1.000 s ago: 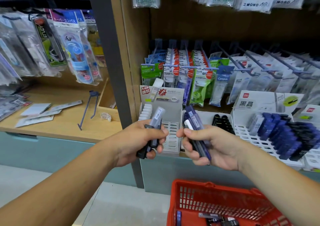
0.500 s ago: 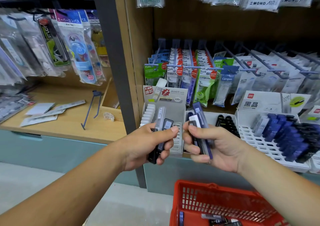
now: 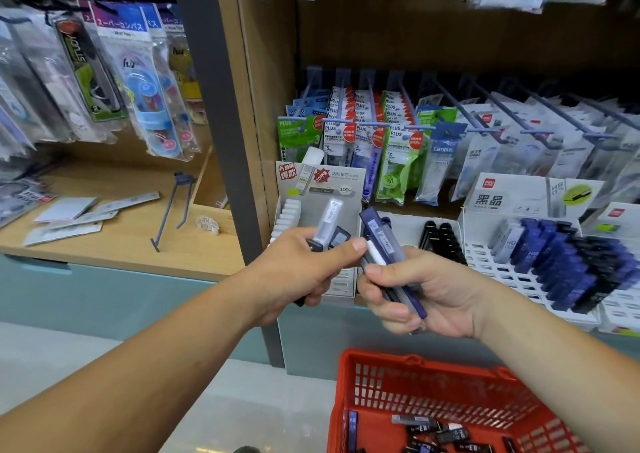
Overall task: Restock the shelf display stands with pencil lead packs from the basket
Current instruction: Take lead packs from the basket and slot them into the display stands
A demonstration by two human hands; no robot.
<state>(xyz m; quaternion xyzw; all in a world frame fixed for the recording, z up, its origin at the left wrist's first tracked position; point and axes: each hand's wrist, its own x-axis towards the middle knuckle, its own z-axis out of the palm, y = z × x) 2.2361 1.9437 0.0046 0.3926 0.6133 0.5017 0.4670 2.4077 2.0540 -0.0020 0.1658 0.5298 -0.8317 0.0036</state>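
Head view: blue packs (image 3: 385, 241) are fanned upright in the right hand (image 3: 433, 293), fingers curled round them, probably so grades can be read and sorted. Left hand (image 3: 304, 269) grips a clear pack (image 3: 329, 222) plus at least 1 dark one likewise, its thumb tip at the right-hand bundle, touching or nearly. Stand (image 3: 322, 189) sits just behind the left hand, some slots bare. Basket (image 3: 433, 376) lies below both hands, holding loose packs (image 3: 446, 435).

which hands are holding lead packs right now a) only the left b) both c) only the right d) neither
b: the left hand grips a clear lead pack with darker ones, and the right hand grips a dark blue lead pack among others.
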